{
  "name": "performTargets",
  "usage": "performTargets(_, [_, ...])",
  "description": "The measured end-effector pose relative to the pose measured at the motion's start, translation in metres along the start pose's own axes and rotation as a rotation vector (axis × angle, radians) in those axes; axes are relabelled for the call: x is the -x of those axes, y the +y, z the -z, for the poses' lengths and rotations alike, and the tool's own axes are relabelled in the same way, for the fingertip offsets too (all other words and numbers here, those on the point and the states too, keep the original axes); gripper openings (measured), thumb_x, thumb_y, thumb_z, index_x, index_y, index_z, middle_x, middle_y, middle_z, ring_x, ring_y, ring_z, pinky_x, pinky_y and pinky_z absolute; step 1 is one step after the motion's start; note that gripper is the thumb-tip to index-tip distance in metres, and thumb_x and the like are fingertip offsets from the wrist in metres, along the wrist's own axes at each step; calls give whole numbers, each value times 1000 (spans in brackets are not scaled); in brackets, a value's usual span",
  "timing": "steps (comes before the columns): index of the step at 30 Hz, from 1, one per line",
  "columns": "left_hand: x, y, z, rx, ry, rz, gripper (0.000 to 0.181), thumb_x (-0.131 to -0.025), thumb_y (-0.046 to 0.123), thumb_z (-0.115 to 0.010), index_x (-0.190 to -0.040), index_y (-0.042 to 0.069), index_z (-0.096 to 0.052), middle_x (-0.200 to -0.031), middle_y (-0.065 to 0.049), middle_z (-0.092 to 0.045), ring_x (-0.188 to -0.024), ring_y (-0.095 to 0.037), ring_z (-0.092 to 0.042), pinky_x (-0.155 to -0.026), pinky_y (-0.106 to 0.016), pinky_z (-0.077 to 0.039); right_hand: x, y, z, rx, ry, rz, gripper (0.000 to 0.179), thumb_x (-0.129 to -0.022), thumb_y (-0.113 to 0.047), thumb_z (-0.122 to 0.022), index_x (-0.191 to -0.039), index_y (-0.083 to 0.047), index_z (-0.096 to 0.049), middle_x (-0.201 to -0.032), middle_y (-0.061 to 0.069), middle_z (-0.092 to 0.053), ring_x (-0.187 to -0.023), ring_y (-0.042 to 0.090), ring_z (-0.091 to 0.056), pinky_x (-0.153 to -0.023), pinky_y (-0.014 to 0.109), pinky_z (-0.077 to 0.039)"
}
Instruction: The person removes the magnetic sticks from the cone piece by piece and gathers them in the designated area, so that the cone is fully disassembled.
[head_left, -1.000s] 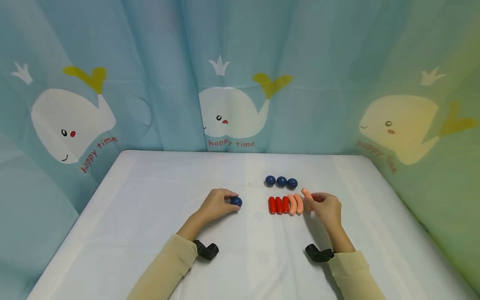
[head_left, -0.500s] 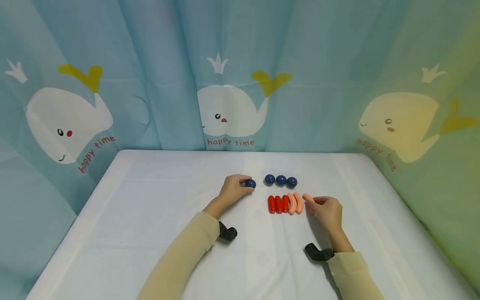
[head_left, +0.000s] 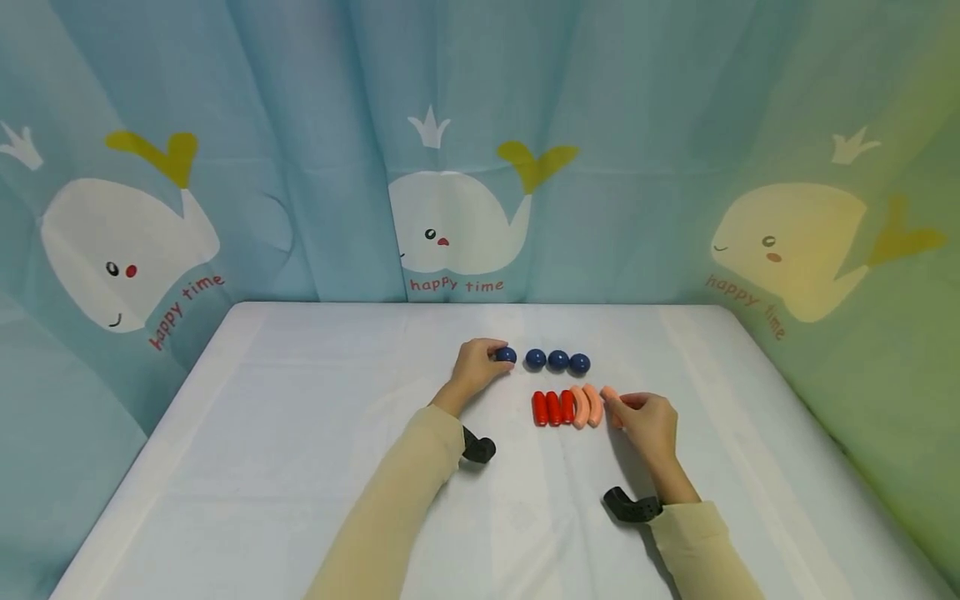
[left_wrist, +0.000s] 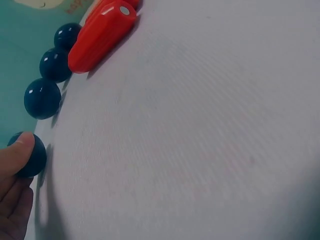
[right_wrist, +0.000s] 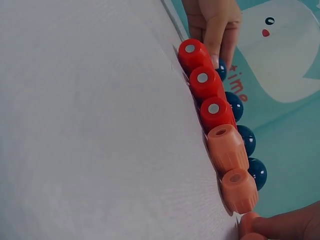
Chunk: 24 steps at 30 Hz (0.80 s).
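Observation:
My left hand (head_left: 477, 367) pinches a dark blue ball (left_wrist: 35, 159) between thumb and fingers, just left of a row of three like blue balls (head_left: 558, 360). A small gap separates the held ball from that row. My right hand (head_left: 649, 421) grips a curved peach-orange piece (head_left: 611, 395), sausage-like in shape, at the right end of a second row. That row, nearer to me, has three red cylinder-like pieces (head_left: 553, 408) and then two curved peach-orange pieces (head_left: 587, 406), side by side. In the right wrist view only the fingertips (right_wrist: 280, 227) of this hand show.
A white cloth covers the table (head_left: 300, 433). Behind its far edge hangs a blue-green curtain (head_left: 330, 167) printed with whales. Black curved devices (head_left: 632, 506) are strapped to both wrists.
My left hand has carried its blue ball rightward and away from me, up close to the row of balls. The right hand's peach-orange piece has come down slightly beside its row.

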<state>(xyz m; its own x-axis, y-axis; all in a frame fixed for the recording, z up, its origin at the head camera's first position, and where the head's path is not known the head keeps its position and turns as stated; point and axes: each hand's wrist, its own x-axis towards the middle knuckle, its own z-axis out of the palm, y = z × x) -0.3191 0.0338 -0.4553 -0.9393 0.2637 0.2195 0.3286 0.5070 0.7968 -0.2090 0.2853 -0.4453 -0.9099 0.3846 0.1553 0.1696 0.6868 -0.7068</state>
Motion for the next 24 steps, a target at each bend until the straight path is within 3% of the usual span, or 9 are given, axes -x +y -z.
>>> performTargets(11, [-1, 6, -2, 70, -5, 43, 36, -78, 10, -74, -111, -2, -65, -108, -12, -64, -100, -23, -59, -88, -31, -45, 1, -5, -4, 6, 31, 18, 32, -81, -28, -70, -82, 4, -72, -69, 10, -66, -64, 21, -52, -51, 25, -39])
performTargets(24, [-4, 9, -10, 25, -67, 27, 37, -80, 12, -72, -114, 1, -64, -111, -9, -64, -98, -20, -58, -85, -28, -46, 1, -6, -4, 10, 52, 26, 38, -86, -31, -63, -85, 6, -70, -74, 14, -66, -67, 23, -54, -54, 28, -40])
